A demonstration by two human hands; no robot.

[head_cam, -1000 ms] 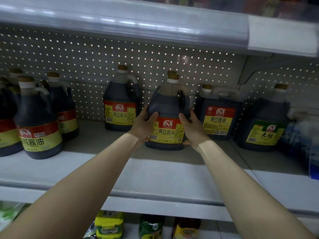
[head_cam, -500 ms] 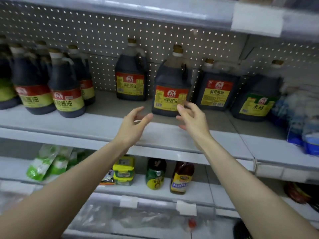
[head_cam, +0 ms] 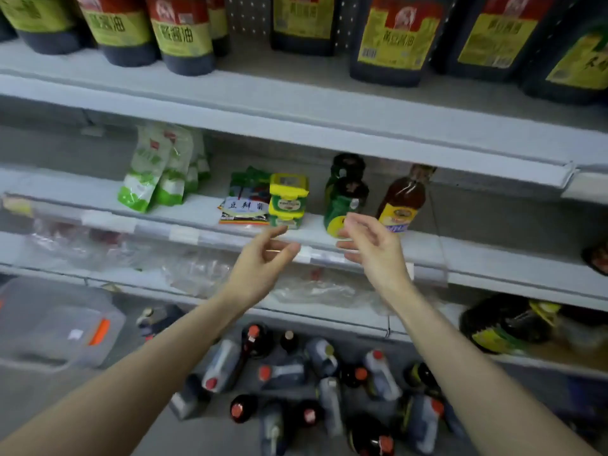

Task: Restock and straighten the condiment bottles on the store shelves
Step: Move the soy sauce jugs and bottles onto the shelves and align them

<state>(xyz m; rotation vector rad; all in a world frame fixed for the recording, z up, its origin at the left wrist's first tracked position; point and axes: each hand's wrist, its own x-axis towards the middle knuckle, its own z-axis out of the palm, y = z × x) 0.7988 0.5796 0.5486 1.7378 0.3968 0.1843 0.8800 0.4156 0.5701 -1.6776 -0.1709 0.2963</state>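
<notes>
Two relaxed hands (head_cam: 263, 263) (head_cam: 373, 248) before middle shelf (head_cam: 312, 230)

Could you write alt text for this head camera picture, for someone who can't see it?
Two empty hands, the left hand and right hand, hover with relaxed fingers before a store's middle shelf holding a green bottle, an amber bottle and a yellow tub. Dark sauce jugs line the shelf above; loose bottles lie on the floor below.
</notes>
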